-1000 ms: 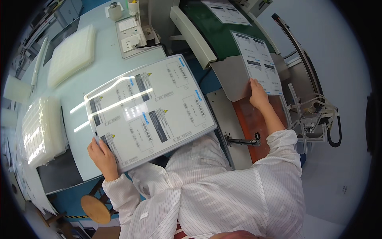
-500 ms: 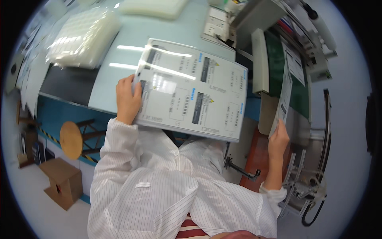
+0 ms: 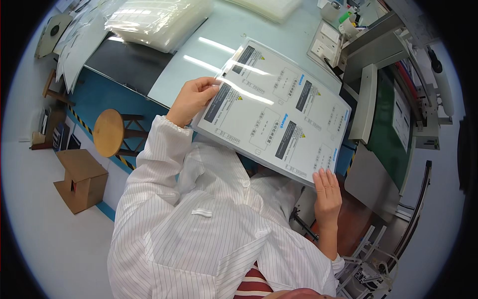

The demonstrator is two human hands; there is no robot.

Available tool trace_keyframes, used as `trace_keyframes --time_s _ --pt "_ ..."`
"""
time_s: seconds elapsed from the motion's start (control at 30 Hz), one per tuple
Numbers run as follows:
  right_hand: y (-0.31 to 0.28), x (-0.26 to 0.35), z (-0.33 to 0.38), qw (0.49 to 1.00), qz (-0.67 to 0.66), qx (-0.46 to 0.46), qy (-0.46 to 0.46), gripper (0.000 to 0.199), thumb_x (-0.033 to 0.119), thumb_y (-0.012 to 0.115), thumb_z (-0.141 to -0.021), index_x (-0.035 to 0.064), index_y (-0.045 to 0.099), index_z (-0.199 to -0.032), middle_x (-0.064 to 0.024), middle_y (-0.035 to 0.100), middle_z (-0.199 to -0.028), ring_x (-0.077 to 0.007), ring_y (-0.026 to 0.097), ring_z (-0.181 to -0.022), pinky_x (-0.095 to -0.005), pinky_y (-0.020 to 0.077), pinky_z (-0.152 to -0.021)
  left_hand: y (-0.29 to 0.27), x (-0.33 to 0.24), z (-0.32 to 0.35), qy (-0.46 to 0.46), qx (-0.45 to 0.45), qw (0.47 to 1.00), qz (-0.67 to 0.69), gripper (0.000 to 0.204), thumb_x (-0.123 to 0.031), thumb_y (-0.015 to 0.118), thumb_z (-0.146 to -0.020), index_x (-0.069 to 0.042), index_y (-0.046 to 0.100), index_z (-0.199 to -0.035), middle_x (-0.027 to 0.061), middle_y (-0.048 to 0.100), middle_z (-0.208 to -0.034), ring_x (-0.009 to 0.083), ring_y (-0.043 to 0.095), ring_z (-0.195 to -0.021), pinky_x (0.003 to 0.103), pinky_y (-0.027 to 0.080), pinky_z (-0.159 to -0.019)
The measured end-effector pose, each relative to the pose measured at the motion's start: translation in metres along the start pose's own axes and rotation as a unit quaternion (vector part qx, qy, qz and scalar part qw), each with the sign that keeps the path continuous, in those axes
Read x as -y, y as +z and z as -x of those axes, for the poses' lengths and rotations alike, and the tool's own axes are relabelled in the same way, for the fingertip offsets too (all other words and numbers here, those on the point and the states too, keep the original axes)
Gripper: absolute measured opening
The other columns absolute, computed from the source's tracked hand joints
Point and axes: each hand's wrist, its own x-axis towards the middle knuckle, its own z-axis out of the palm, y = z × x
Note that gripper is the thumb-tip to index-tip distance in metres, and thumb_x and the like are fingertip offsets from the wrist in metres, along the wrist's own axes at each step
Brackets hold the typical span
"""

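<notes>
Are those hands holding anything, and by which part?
The left hand seems to pinch the printed sheets by their left edge; the right hand lies flat at their near right corner.

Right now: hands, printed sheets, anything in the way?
Left hand at left edge of printed sheets. Right hand flat at their near right corner. Wrapped pack on table, apart from sheets.

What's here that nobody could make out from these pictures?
In the head view:
Beneath the printed sheet: hidden by the sheet itself.
Left hand: its curled fingers hide whether it pinches the edge.
Wrapped stack: far end cut off by the upper picture edge.
Green belt: far part hidden behind the grey machine.
</notes>
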Motion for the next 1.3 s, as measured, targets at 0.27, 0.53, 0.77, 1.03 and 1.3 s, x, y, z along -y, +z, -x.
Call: trace_keyframes --time_s 0.27,0.53,0.77,1.03,1.3 --pt "0.009 0.006 -0.001 0.999 -0.022 0.024 0.044 0.038 -0.007 0.058 -0.078 -0.0002 0.062 -0.114 -0.0185 0.061 -0.12 -0.0357 0.057 -0.114 -0.0459 0.0468 -0.096 0.008 0.018 -0.018 0.165 -0.105 0.958 -0.211 0.035 -0.011 0.067 -0.081 0.0 0.064 -0.114 0.0081 0.057 -0.086 0.0161 0.051 -0.071 0.028 0.046 -0.069" --pt "0.012 0.005 0.006 0.996 -0.025 0.013 0.084 0.036 -0.003 0.06 -0.079 0.0 0.062 -0.114 -0.0172 0.062 -0.12 -0.0355 0.058 -0.113 -0.0448 0.0476 -0.095 0.012 0.022 -0.018 0.19 -0.1 0.937 -0.274 0.033 -0.009 0.066 -0.084 -0.003 0.064 -0.116 0.0047 0.053 -0.089 0.0107 0.045 -0.067 0.025 0.043 -0.063" --pt "0.006 -0.001 0.006 0.995 -0.059 0.03 0.074 0.032 0.008 0.062 -0.083 0.0005 0.063 -0.114 -0.0155 0.062 -0.119 -0.0336 0.058 -0.114 -0.0442 0.0461 -0.098 0.014 0.023 -0.019 0.155 -0.069 0.936 -0.309 0.033 -0.014 0.061 -0.09 -0.004 0.06 -0.122 0.0055 0.051 -0.098 0.0106 0.043 -0.07 0.024 0.043 -0.068" --pt "0.016 -0.092 0.033 0.966 -0.01 -0.024 0.256 0.033 0.013 0.061 -0.087 0.0021 0.06 -0.119 -0.0156 0.058 -0.126 -0.0315 0.054 -0.118 -0.0425 0.041 -0.102 0.011 0.037 -0.027 0.155 -0.051 0.913 -0.373 0.037 -0.018 0.05 -0.097 0.004 0.051 -0.127 0.0163 0.051 -0.119 0.0216 0.054 -0.09 0.032 0.045 -0.08" --pt "0.072 -0.267 0.112 0.86 0.201 -0.096 0.459 0.043 0.026 0.048 -0.096 0.0026 0.048 -0.132 -0.0194 0.042 -0.142 -0.0361 0.036 -0.133 -0.0456 0.0297 -0.109 0.012 0.057 -0.032 0.253 -0.082 0.872 -0.412 0.038 -0.019 0.045 -0.1 0.007 0.05 -0.126 0.0209 0.053 -0.118 0.0309 0.052 -0.107 0.035 0.041 -0.093"
